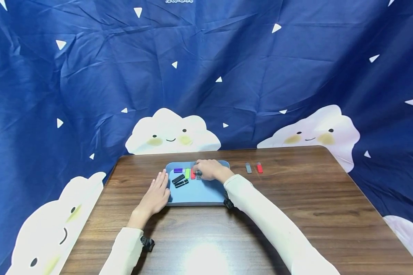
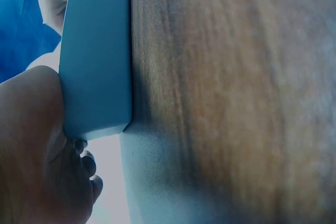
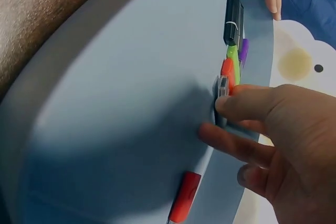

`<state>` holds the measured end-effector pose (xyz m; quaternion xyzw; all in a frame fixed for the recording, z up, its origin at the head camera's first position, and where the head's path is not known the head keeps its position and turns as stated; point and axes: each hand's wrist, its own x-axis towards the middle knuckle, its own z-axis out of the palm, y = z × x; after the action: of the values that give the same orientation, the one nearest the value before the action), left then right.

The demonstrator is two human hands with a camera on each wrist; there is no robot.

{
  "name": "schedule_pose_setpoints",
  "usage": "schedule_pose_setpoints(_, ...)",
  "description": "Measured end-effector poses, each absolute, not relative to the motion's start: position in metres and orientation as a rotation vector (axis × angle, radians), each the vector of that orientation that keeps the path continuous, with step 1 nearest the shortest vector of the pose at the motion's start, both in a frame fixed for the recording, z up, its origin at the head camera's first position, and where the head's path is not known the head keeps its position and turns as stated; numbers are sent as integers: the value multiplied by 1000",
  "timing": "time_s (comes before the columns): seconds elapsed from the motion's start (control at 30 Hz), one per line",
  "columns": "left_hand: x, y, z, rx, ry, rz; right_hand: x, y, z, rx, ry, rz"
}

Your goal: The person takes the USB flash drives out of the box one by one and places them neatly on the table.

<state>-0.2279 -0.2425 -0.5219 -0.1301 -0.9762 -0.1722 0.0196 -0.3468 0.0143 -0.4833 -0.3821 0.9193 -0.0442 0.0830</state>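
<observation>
A light blue tray (image 1: 199, 194) sits on the wooden table with several USB flash drives in it. My right hand (image 1: 209, 169) reaches inside, and its thumb and fingers pinch a grey USB flash drive (image 3: 222, 88). Beside that drive lie a red one (image 1: 193, 174), a green one (image 1: 187, 173) and a purple one (image 1: 178, 170). Two black flash drives (image 1: 181, 183) are closer to the tray's left side. The right wrist view shows another red flash drive (image 3: 185, 198) on the tray floor. My left hand (image 1: 155, 194) rests along the tray's left edge, fingers extended.
To the right of the tray, a grey flash drive (image 1: 248, 168) and a red flash drive (image 1: 259, 167) lie on the brown wooden table (image 1: 296, 183). Behind the table hangs a blue curtain (image 1: 192, 88) with white clouds and triangles.
</observation>
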Motion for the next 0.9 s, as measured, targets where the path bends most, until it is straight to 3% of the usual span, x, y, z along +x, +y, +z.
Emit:
schedule_pose_setpoints(0.5,-228,-242,-523,-404,-3024,-560,-352,27,-484,-968,2766,-121)
schedule_pose_setpoints(0.9,-227,-243,-524,-399,-3019,-570,-351,32,-481,-1071,2688,-233)
